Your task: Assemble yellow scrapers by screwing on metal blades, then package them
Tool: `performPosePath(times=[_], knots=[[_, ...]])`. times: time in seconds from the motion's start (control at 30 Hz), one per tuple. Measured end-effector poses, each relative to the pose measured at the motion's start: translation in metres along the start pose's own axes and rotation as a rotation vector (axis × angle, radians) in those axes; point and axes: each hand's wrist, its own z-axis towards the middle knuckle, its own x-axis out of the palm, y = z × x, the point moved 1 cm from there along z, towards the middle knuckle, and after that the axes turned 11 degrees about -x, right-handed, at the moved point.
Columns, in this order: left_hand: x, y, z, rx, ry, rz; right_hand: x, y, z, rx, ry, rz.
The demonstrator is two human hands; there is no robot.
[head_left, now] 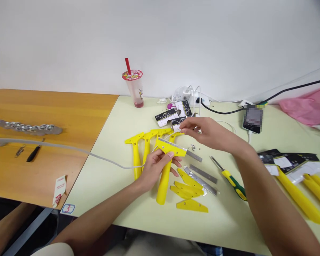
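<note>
My left hand [155, 168] is wrapped round a yellow scraper [163, 183], its head tilted up with a metal blade along the top edge. Above and right of that head, my right hand [209, 134] has thumb and forefinger pinched; what they hold, if anything, is too small to make out. Several more yellow scraper handles [136, 156] lie behind my left hand. Loose screws [193, 147] are scattered below my right hand. Grey blades [203, 173] and yellow cover plates [192, 205] lie to the right of the held scraper. Near my right forearm rests a yellow-green screwdriver [233, 183].
Black-and-white packets [166, 116] lie at the back, near a power strip [183, 94] with cables. A cup with a straw [135, 89] stands left of them. At right are a phone [252, 119] and packaged scrapers [295, 193]. A grey cable [106, 163] crosses from the left.
</note>
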Motion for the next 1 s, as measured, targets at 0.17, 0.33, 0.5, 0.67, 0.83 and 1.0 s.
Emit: performPosePath(times=[0.17, 0.33, 0.5, 0.67, 0.83, 1.0], knots=[[-0.005, -0.005, 0.002, 0.132, -0.127, -0.028, -0.009, -0.036, -0.005, 0.169, 0.232, -0.259], [-0.007, -0.008, 0.003, 0.193, -0.198, -0.034, 0.005, -0.050, -0.001, 0.155, 0.395, -0.106], [-0.006, -0.008, 0.002, 0.184, -0.187, -0.018, 0.014, -0.054, 0.005, 0.132, 0.428, -0.128], [-0.007, -0.007, 0.003, 0.145, -0.132, -0.006, 0.018, -0.062, 0.008, 0.165, 0.523, -0.153], [-0.008, -0.006, 0.005, 0.140, -0.117, 0.007, 0.018, -0.057, 0.009, 0.170, 0.547, -0.203], [-0.008, -0.003, 0.007, 0.139, -0.127, 0.012, 0.003, -0.020, 0.001, 0.043, 0.359, -0.166]])
